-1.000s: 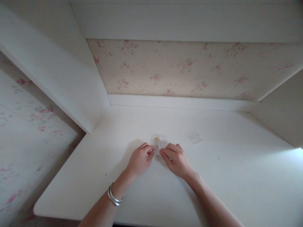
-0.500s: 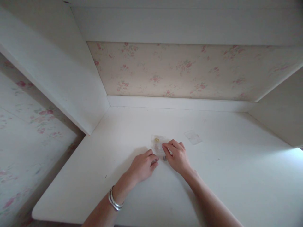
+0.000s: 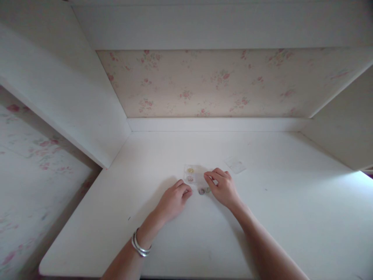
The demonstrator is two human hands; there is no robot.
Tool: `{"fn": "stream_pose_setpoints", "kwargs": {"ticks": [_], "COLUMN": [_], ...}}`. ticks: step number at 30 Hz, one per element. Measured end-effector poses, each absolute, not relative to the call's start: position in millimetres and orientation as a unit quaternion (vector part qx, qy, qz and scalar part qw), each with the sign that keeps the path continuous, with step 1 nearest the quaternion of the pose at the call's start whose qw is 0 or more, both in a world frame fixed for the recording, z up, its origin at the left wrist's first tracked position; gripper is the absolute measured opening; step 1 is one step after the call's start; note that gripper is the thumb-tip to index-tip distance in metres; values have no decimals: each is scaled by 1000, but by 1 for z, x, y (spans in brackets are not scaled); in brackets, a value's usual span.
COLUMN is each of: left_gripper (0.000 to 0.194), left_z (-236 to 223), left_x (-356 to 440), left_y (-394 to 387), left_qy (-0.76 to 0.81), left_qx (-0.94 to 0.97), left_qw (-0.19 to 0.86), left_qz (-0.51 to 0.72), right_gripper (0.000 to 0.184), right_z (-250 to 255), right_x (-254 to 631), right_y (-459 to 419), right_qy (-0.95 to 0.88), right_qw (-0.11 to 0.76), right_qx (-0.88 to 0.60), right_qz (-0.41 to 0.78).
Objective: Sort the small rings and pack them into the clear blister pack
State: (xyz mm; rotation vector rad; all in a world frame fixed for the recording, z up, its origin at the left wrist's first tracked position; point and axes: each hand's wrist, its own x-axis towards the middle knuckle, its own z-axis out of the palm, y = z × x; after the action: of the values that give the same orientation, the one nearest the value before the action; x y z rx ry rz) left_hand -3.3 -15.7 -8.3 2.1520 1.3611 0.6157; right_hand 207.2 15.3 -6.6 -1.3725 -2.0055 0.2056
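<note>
A small clear plastic case (image 3: 199,169) lies flat on the white desk between my hands. In its left part sit a gold-coloured round piece (image 3: 190,170) and a pinkish round piece (image 3: 190,179), one above the other. My right hand (image 3: 223,189) is over the case's right end, with thumb and index finger pinched together; what is between them is too small to make out. Just below the case lie a dark grey ring-like piece (image 3: 201,191) and a greenish one (image 3: 208,190). Beside the case's lower left corner, my left hand (image 3: 174,199) is closed, thumb against curled fingers, its contents hidden.
Another flat, clear plastic piece (image 3: 236,165) lies farther back to the right. A tiny dark mark or scrap (image 3: 129,218) is left of my left forearm. White side panels (image 3: 96,128) and a floral-papered back wall (image 3: 210,85) bound the desk (image 3: 276,225).
My right hand has shifted slightly right, uncovering more of the case and the round pieces below it. My left hand stays closed close by. The whole view has moved a little.
</note>
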Motion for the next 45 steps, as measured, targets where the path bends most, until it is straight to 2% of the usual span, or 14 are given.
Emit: {"fn": "stream_pose_setpoints", "kwargs": {"ticks": [5,10,18,23,36,45], "left_gripper": [21,22,26,26,28,29], "left_z": [-8,-9,-10,-4,-3,-1], "left_x": [-4,3,5,2,9,17], "left_y": [-7,4,7,0,-11,-19], "left_qy": [522,545,537,543,516,508], "left_qx": [754,733,740,736,769,805], "left_qw": [242,217,211,204,207,180], "left_qz": [316,345,345,349,315,247], "right_gripper": [22,17,8,11,13,16], "right_z": [4,10,8,7,6,3], "right_x": [214,215,214,214,215,217], "right_y": [10,3,1,2,3,8], "right_qy": [-839,-877,-889,-894,-890,-857], "right_qw": [281,224,192,181,207,286], "right_qx": [-455,-415,-404,-400,-391,-416], "right_qz": [100,94,97,89,114,108]}}
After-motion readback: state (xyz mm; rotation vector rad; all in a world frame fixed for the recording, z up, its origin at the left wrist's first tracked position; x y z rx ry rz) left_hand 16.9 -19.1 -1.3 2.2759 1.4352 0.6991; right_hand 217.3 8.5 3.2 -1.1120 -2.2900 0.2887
